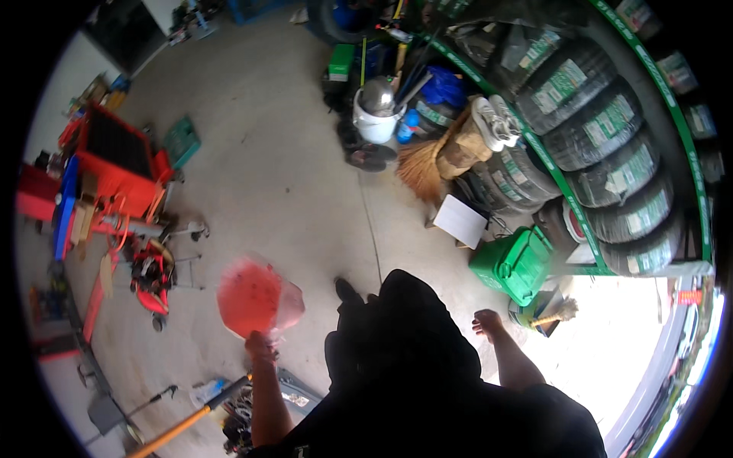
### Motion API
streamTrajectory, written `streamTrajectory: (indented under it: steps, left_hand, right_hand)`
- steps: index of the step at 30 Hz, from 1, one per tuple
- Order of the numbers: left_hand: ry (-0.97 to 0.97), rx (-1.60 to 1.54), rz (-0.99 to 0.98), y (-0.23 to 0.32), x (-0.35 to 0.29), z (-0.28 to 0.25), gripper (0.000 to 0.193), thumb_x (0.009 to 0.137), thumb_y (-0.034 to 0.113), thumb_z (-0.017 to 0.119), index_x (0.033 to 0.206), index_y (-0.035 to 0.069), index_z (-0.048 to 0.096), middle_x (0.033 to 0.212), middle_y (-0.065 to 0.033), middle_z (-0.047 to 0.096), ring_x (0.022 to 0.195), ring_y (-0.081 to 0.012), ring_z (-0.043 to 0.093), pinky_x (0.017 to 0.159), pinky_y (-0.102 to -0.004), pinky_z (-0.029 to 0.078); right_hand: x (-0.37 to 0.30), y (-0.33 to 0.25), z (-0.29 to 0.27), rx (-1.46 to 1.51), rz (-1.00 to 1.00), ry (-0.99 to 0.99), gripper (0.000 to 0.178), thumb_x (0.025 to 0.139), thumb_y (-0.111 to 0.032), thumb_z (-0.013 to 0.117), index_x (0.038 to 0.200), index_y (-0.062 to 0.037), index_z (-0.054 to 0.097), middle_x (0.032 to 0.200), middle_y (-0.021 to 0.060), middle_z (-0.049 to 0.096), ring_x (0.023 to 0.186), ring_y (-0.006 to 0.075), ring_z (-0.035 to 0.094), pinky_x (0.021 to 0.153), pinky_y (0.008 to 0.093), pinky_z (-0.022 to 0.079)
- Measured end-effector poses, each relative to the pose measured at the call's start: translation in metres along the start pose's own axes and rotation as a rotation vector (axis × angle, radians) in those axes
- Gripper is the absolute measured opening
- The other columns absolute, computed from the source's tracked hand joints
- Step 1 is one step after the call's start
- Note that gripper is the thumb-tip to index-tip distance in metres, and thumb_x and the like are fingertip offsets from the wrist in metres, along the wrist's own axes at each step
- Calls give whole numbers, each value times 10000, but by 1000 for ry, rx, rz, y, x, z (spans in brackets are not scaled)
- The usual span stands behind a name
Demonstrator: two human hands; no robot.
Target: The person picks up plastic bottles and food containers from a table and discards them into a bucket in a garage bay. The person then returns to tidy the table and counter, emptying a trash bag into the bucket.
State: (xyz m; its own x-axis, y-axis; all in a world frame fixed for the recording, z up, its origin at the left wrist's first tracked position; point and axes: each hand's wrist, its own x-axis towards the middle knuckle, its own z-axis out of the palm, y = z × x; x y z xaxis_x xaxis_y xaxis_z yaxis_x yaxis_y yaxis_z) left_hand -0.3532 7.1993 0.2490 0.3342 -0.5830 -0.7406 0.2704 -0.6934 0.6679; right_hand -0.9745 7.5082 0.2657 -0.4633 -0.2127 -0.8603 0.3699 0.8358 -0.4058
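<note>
My left hand (262,347) is closed on the gathered end of a red plastic bag (252,298). The bag spreads out ahead of the fist above the concrete floor, smeared by motion, with a paler see-through side on its right. Whether anything is inside cannot be made out. My right hand (487,324) hangs out to the right with its fingers loosely bent and apart, and no object shows in it. Nearest to it are a green wheeled bin (519,263) and a tub with a brush (563,313).
At left stand a red tool cart (122,160) and a red wheeled machine (153,278). Tyres (603,130) fill a green rack at right. A white bucket (376,122), a straw broom (427,164) and a white-topped stool (460,221) stand before it. An orange-handled pole (183,424) lies lower left.
</note>
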Motion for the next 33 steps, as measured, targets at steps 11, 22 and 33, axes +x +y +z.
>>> streamTrajectory:
  steps: [11, 22, 33]
  left_hand:
    - [-177, 12, 18, 138, 105, 91, 253, 842, 164, 552, 1066, 62, 611, 936, -61, 608, 788, -235, 626, 670, -415, 533]
    - [-107, 85, 38, 195, 140, 196, 147, 870, 215, 583, 958, 99, 606, 846, -22, 576, 671, -182, 559, 550, -344, 434]
    - [171, -98, 126, 336, 126, 266, 267, 868, 238, 555, 1008, 27, 639, 802, -33, 583, 575, -166, 523, 524, -323, 454]
  right_hand:
    - [4, -37, 121, 164, 19, -31, 207, 913, -221, 578, 1026, -57, 636, 846, 83, 654, 660, 195, 634, 562, 334, 514]
    - [92, -132, 154, 57, 143, -97, 148, 919, -176, 560, 1010, -74, 618, 867, 95, 651, 672, 205, 634, 585, 356, 528]
    - [225, -462, 151, -61, 120, -38, 86, 891, -213, 582, 827, -157, 572, 650, -4, 495, 460, 131, 465, 407, 273, 370]
